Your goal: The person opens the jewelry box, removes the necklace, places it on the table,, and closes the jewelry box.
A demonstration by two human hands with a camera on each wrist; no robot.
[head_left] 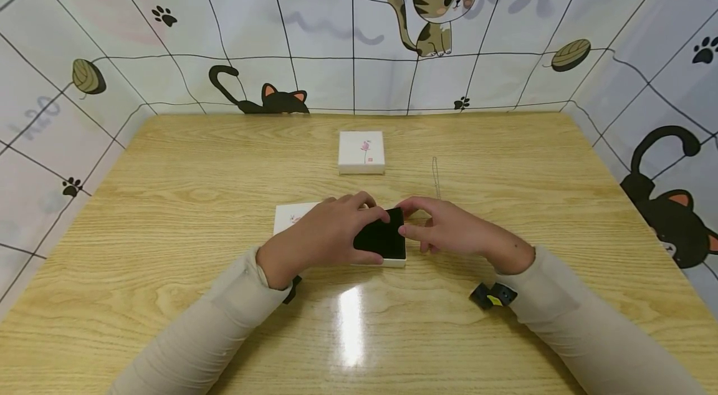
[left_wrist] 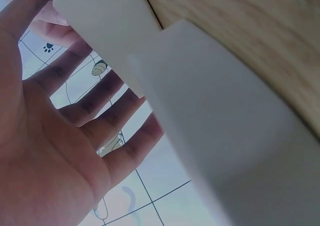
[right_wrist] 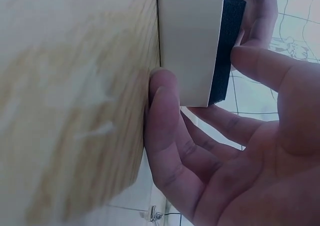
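Note:
A small white box (head_left: 394,263) stands on the table with a black foam pad (head_left: 381,239) in it, the pad rising above the wall in the right wrist view. My left hand (head_left: 322,230) grips the box from the left, thumb along its front, a finger over the pad. From the right, my right hand (head_left: 451,227) pinches the pad's edge with thumb and index finger. The other right fingers curl beside the box wall (right_wrist: 190,50). Partly hidden behind my left wrist lies a white lid (head_left: 288,215) with a small print, looming close in the left wrist view.
Farther back is a second white box (head_left: 361,161) with a pink flower print. A thin chain (head_left: 434,174) lies beyond my right hand on the wooden table (head_left: 168,195). Cat-patterned cloth (head_left: 314,27) surrounds the table at the back and sides.

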